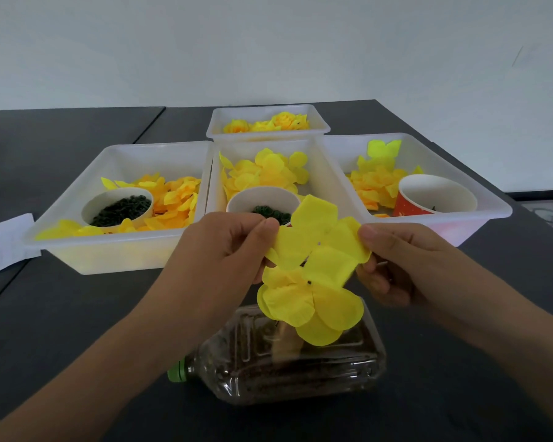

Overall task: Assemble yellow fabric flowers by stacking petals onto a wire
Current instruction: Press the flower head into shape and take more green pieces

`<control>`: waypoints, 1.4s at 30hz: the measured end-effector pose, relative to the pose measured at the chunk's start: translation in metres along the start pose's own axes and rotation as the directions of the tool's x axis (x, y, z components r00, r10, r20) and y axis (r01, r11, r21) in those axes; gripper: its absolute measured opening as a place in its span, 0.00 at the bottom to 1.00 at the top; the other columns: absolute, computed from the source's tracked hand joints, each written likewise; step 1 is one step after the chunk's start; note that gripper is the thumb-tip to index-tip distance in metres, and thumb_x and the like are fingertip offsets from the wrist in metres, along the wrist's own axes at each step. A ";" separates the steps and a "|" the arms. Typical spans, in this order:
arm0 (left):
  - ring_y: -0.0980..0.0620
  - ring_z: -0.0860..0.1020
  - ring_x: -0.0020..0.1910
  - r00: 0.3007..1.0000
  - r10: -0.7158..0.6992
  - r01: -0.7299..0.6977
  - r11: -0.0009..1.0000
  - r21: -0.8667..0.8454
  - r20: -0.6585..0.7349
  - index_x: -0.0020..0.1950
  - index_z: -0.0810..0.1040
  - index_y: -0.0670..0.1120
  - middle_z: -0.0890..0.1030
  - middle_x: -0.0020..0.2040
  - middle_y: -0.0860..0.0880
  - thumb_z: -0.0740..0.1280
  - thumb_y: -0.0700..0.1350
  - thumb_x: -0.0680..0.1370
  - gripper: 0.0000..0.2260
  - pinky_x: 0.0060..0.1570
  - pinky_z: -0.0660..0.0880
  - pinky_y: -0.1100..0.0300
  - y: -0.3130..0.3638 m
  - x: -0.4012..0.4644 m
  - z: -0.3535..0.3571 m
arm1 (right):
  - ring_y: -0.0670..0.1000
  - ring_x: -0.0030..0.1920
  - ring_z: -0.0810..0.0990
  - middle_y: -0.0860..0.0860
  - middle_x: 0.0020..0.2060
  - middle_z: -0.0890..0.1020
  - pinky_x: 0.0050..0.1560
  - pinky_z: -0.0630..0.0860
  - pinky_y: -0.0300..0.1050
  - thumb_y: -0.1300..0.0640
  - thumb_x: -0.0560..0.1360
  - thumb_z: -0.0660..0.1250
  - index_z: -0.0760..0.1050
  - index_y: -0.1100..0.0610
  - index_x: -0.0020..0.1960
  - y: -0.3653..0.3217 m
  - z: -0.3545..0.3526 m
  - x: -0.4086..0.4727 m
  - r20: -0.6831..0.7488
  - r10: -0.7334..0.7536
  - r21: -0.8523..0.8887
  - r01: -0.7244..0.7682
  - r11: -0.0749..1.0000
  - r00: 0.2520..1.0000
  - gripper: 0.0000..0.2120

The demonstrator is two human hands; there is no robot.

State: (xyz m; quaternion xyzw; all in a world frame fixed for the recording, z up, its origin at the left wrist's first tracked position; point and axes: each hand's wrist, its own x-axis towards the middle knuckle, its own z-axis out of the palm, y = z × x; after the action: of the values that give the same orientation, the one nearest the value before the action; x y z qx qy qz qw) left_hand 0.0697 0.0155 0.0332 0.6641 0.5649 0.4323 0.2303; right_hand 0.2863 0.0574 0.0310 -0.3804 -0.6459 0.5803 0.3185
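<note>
Nearest you, a clear plastic bottle (297,355) with a green cap lies on its side on the dark tabletop (77,330). Above it, your left hand (227,250) and right hand (393,260) each pinch an edge of a yellow petal layer (320,240), held over the stacked petals (313,307) below. Keep the layer taut and line its small centre hole up with the wire, which is mostly hidden. Behind stand white trays (125,250) of loose petals, paper cups (115,205) of dark green pieces, and a far tray of finished flowers (268,122); the near trays crowd your reach.
</note>
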 end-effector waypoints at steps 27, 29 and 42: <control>0.61 0.69 0.22 1.000 0.020 -0.021 0.998 0.055 0.006 0.30 0.74 0.46 0.70 0.21 0.57 0.61 0.54 0.80 0.20 0.27 0.64 0.70 -0.003 0.010 0.008 | 0.45 0.21 0.65 0.52 0.22 0.70 0.22 0.63 0.33 0.42 0.66 0.65 0.74 0.53 0.25 0.010 0.004 -0.005 -0.157 0.075 0.004 -0.075 0.997 0.985 0.17; 0.61 0.69 0.22 1.000 0.021 -0.021 0.999 0.050 0.007 0.30 0.73 0.46 0.69 0.21 0.57 0.61 0.53 0.80 0.20 0.26 0.63 0.71 -0.001 0.010 0.008 | 0.45 0.21 0.65 0.52 0.22 0.70 0.22 0.63 0.33 0.43 0.67 0.65 0.73 0.52 0.25 0.010 0.004 -0.005 -0.158 0.075 0.020 -0.072 0.997 0.985 0.17; 0.62 0.69 0.21 0.999 0.041 -0.041 0.999 0.000 -0.028 0.27 0.71 0.52 0.69 0.20 0.57 0.61 0.50 0.80 0.21 0.26 0.63 0.73 -0.001 0.015 0.005 | 0.46 0.22 0.65 0.52 0.21 0.70 0.22 0.63 0.33 0.43 0.68 0.64 0.73 0.53 0.25 0.004 0.006 -0.006 -0.211 0.010 0.032 -0.004 0.999 0.977 0.18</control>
State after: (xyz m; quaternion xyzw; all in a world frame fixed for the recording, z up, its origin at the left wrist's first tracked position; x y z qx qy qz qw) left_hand 0.0734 0.0309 0.0346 0.6695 0.5541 0.4462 0.2136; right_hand 0.2847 0.0498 0.0264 -0.4370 -0.5977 0.5480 0.3892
